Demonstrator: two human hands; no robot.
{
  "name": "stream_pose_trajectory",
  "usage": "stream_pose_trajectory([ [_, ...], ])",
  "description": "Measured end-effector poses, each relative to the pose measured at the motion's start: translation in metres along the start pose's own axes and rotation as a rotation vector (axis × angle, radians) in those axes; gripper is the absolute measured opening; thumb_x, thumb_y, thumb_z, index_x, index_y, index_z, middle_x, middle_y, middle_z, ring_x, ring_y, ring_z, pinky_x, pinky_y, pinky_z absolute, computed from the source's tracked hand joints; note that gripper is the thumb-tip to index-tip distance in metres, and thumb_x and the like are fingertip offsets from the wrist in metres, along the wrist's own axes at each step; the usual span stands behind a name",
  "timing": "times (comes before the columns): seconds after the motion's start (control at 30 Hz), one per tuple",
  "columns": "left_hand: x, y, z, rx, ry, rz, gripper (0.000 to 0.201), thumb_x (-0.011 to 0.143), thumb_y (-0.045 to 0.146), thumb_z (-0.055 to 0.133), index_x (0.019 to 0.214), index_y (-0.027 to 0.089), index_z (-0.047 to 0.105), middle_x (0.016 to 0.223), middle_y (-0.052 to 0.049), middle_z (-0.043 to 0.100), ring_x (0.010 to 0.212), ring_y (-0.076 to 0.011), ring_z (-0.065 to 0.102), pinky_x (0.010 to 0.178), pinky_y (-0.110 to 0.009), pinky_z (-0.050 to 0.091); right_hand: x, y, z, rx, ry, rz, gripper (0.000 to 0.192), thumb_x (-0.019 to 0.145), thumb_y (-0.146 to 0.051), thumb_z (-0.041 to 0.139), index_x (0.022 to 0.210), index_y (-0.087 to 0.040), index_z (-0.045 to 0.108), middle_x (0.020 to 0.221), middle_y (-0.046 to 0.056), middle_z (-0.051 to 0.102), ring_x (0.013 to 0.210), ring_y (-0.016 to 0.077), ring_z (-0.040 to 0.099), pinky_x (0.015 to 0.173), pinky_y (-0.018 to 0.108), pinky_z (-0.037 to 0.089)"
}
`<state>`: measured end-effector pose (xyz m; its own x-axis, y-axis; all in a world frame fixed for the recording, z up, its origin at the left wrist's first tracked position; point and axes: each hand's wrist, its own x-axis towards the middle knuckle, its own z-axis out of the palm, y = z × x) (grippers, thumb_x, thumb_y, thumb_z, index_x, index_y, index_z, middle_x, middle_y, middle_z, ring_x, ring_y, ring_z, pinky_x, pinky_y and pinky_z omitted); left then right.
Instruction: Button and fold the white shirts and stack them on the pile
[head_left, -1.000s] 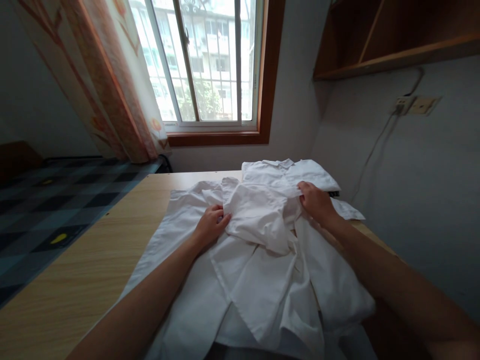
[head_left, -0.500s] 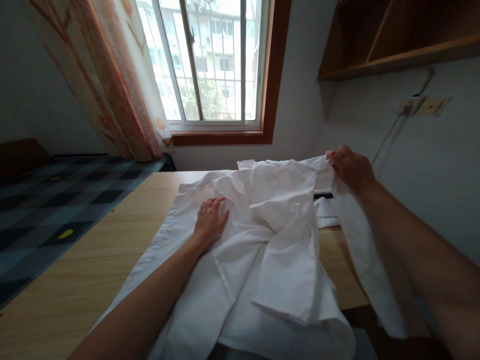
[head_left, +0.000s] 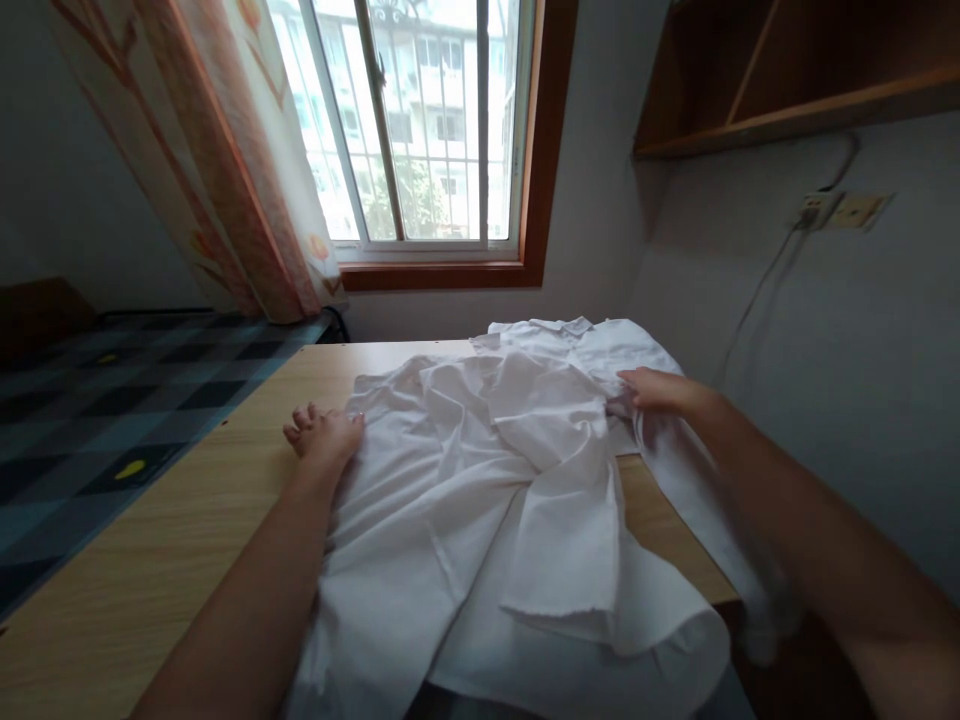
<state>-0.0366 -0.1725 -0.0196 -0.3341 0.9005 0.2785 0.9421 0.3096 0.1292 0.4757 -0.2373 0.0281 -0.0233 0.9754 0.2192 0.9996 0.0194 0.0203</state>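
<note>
A white shirt (head_left: 480, 480) lies rumpled across the wooden table (head_left: 172, 540), part of it hanging over the near and right edges. My left hand (head_left: 322, 432) rests at the shirt's left edge, fingers curled on the cloth there. At the shirt's right side my right hand (head_left: 660, 390) pinches a fold of the fabric. A second white garment (head_left: 592, 340), folded with its collar showing, lies at the table's far end just beyond the shirt.
A window (head_left: 420, 130) with a wooden frame and a patterned curtain (head_left: 210, 170) is behind the table. A bed with a checked cover (head_left: 90, 400) stands to the left. On the right wall are a wooden shelf (head_left: 795, 80) and a socket with a cable (head_left: 817, 210).
My right hand has come down from its raised position, lowering the shirt fabric to the table. My left hand has slid left from the shirt's middle to its left edge.
</note>
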Motion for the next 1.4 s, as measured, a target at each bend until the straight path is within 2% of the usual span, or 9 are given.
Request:
stream_pose_trajectory([
  [0.07, -0.001, 0.001, 0.0, 0.007, -0.002, 0.023, 0.05, 0.082, 0.045, 0.049, 0.107, 0.007, 0.07, 0.133, -0.029, 0.052, 0.129, -0.0449, 0.04, 0.101, -0.057, 0.035, 0.0, -0.026, -0.017, -0.033, -0.008, -0.028, 0.04, 0.076, -0.008, 0.061, 0.114, -0.017, 0.069, 0.112, 0.015, 0.067, 0.099, 0.0274, 0.063, 0.081, 0.034, 0.047],
  [0.17, -0.006, 0.007, -0.005, -0.005, 0.017, 0.075, 0.052, 0.082, 0.046, 0.051, 0.108, 0.005, 0.067, 0.131, -0.03, 0.052, 0.128, -0.0442, 0.039, 0.101, -0.054, 0.036, -0.008, -0.075, -0.033, 0.184, 0.087, -0.35, 0.043, 0.087, -0.013, 0.049, 0.128, -0.019, 0.061, 0.123, 0.012, 0.064, 0.111, 0.023, 0.058, 0.097, 0.034, 0.043],
  [0.33, -0.011, 0.014, -0.027, -0.022, -0.044, 0.104, 0.042, 0.082, 0.04, 0.05, 0.108, 0.009, 0.064, 0.121, -0.027, 0.059, 0.117, -0.0415, 0.05, 0.091, -0.049, 0.044, -0.031, -0.138, -0.016, 0.352, -0.049, -0.624, 0.028, 0.093, -0.023, 0.049, 0.11, -0.02, 0.071, 0.108, 0.01, 0.068, 0.093, 0.0193, 0.063, 0.084, 0.029, 0.045],
  [0.6, -0.008, 0.035, -0.087, -0.39, -0.289, 0.31, 0.024, 0.079, 0.038, 0.054, 0.086, 0.018, 0.064, 0.065, -0.003, 0.062, 0.059, -0.02, 0.058, 0.05, -0.026, 0.039, -0.047, -0.145, 0.009, 0.409, -0.072, -0.664, 0.02, 0.091, -0.019, 0.055, 0.084, -0.018, 0.074, 0.083, 0.006, 0.069, 0.079, 0.0155, 0.061, 0.073, 0.024, 0.041],
  [0.83, -0.045, 0.109, -0.137, -1.033, -0.577, 0.421, 0.013, 0.077, 0.029, 0.062, 0.076, 0.016, 0.062, 0.053, 0.004, 0.045, 0.042, -0.0068, 0.038, 0.039, -0.017, 0.026, -0.051, -0.14, 0.015, 0.51, -0.173, -0.674, 0.018, 0.083, -0.014, 0.059, 0.084, -0.017, 0.077, 0.085, 0.007, 0.073, 0.081, 0.017, 0.063, 0.076, 0.025, 0.043],
  [0.93, -0.079, 0.141, -0.124, -1.121, -0.727, 0.441, 0.013, 0.079, 0.022, 0.062, 0.089, 0.014, 0.064, 0.059, 0.004, 0.049, 0.046, -0.0073, 0.045, 0.041, -0.016, 0.035, -0.051, -0.129, 0.012, 0.607, -0.339, -0.599, 0.02, 0.081, -0.018, 0.06, 0.089, -0.019, 0.078, 0.089, 0.005, 0.074, 0.08, 0.0165, 0.064, 0.072, 0.023, 0.045],
  [1.13, -0.139, 0.169, -0.059, -1.117, -0.89, 0.438, 0.054, 0.077, 0.017, 0.064, 0.129, 0.015, 0.05, 0.075, 0.001, 0.06, 0.062, -0.0115, 0.058, 0.06, -0.023, 0.05, -0.044, -0.095, 0.004, 0.845, -0.659, -0.422, 0.029, 0.086, -0.04, 0.059, 0.087, -0.016, 0.074, 0.083, 0.004, 0.073, 0.072, 0.0153, 0.064, 0.065, 0.023, 0.047],
  [1.3, -0.165, 0.166, -0.035, -1.042, -0.835, 0.724, 0.035, 0.082, 0.028, 0.058, 0.115, 0.015, 0.062, 0.111, -0.01, 0.068, 0.098, -0.0206, 0.062, 0.084, -0.029, 0.049, -0.035, -0.1, 0.019, 1.088, -0.341, -0.024, 0.043, 0.092, -0.055, 0.048, 0.111, -0.018, 0.059, 0.091, 0.006, 0.069, 0.07, 0.016, 0.064, 0.061, 0.027, 0.051],
  [1.4, -0.182, 0.16, -0.038, -0.959, -0.756, 0.781, 0.04, 0.083, 0.035, 0.057, 0.119, 0.018, 0.063, 0.12, -0.01, 0.067, 0.106, -0.0247, 0.062, 0.09, -0.032, 0.047, -0.033, -0.115, 0.033, 0.904, -0.113, -0.011, 0.05, 0.09, -0.055, 0.053, 0.124, -0.019, 0.053, 0.104, 0.01, 0.068, 0.076, 0.019, 0.066, 0.068, 0.031, 0.052],
])
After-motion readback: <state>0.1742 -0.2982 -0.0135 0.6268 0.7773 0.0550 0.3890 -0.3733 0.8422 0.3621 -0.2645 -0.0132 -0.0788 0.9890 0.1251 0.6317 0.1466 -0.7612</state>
